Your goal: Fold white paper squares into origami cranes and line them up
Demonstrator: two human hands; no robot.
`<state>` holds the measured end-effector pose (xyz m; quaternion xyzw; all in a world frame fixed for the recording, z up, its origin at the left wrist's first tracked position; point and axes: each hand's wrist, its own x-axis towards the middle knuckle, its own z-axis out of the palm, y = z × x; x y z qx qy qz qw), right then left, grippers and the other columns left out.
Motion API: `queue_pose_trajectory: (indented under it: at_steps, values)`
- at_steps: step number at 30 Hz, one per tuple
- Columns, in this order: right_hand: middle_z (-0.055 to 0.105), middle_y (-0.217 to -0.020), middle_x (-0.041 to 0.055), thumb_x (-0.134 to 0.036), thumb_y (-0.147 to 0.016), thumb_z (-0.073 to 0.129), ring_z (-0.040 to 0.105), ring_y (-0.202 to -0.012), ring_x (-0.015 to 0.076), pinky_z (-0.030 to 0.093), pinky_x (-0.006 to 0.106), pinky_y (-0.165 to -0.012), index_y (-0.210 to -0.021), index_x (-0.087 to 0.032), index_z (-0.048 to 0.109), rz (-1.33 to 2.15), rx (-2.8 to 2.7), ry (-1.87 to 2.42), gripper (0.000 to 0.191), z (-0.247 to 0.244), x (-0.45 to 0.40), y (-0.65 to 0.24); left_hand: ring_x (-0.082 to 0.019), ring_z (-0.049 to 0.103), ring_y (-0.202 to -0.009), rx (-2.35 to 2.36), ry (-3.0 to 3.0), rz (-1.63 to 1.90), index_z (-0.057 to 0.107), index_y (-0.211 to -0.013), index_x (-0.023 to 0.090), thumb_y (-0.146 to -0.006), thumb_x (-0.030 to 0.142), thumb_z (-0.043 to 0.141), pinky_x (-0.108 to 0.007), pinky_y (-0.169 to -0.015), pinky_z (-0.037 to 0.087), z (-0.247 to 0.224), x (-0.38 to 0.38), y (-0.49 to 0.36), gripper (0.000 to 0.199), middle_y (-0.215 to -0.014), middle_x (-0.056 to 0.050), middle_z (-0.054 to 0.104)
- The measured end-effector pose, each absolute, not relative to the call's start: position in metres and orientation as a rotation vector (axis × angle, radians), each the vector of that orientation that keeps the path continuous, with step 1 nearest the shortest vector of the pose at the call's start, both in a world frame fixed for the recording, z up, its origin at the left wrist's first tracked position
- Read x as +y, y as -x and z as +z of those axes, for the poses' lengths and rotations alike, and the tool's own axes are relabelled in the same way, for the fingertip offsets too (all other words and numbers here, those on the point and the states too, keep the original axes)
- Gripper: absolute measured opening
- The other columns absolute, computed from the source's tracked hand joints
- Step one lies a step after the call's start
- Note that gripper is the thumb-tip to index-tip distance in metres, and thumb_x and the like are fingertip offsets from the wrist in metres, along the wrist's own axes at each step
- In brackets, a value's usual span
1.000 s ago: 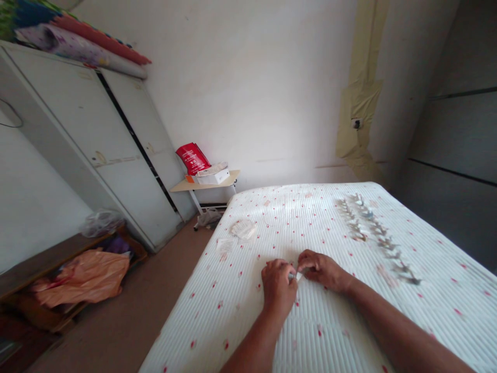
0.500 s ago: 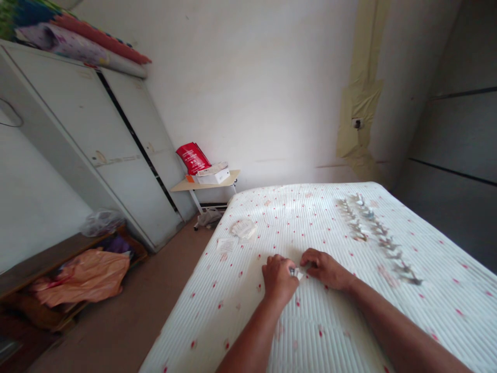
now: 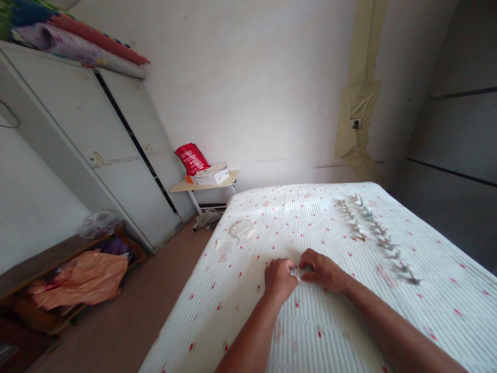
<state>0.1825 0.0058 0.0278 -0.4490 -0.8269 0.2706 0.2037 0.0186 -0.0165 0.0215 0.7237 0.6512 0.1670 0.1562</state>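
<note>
The bed [image 3: 349, 311], under a white ribbed cover with red specks, fills the near view and serves as the work surface. Left of the bed stand a pale wardrobe [image 3: 97, 150] and a small bench [image 3: 204, 184] carrying a red bag [image 3: 192, 158]. On the bed's far right runs a row of small folded pieces [image 3: 376, 238], seemingly laid out in order. Mid-bed, the left hand [image 3: 280, 278] and right hand [image 3: 324, 270] meet, fingertips pinched narrow on one small pale piece [image 3: 297, 271], pressed low to the bed, probably for steadiness.
</note>
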Motion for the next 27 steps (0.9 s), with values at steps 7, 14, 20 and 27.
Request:
queue_pose_trajectory:
  at_steps: [7, 14, 20, 27]
  values:
    - [0.056, -0.088, 0.0013, -0.011, -0.064, 0.056, 0.052, -0.075, 0.0124, 0.038, 0.021, -0.067, -0.083, -0.019, 0.060, 0.783, -2.272, 1.247, 0.021, 0.025, 0.006, -0.184, -0.013, 0.054, -0.074, 1.860, -2.053, 0.591, 0.056, -0.076, 0.023, -0.060, 0.010, 0.056, -0.022, -0.062, 0.035, 0.016, -0.016, -0.019, 0.020, -0.074, 0.004, 0.060]
    - [0.056, -0.070, -0.0010, -0.017, -0.066, 0.057, 0.048, -0.059, 0.0105, 0.036, 0.021, -0.055, -0.082, -0.017, 0.057, 0.969, -2.037, 1.242, 0.017, 0.021, 0.009, -0.183, -0.009, 0.048, -0.056, 1.549, -1.582, 1.041, 0.051, -0.084, 0.021, -0.054, 0.003, 0.054, -0.018, -0.053, 0.031, 0.008, -0.012, -0.022, 0.035, -0.059, 0.007, 0.052]
    - [0.053, -0.063, -0.0026, -0.038, -0.070, 0.058, 0.045, -0.055, 0.0095, 0.035, 0.022, -0.053, -0.074, -0.016, 0.057, 1.245, -1.752, 1.028, 0.022, 0.019, 0.006, -0.173, -0.008, 0.046, -0.054, 1.147, -1.144, 1.331, 0.047, -0.076, 0.017, -0.051, 0.011, 0.057, -0.018, -0.053, 0.033, 0.019, -0.013, -0.022, 0.027, -0.058, 0.006, 0.051]
    - [0.050, -0.056, -0.0036, -0.035, -0.075, 0.052, 0.045, -0.051, 0.0094, 0.033, 0.021, -0.050, -0.068, -0.017, 0.054, 1.019, -1.733, 1.125, 0.019, 0.018, 0.001, -0.164, -0.008, 0.044, -0.055, 1.330, -1.437, 1.305, 0.050, -0.061, 0.015, -0.059, 0.013, 0.055, -0.019, -0.052, 0.032, 0.014, -0.015, -0.020, 0.006, -0.056, 0.005, 0.048]
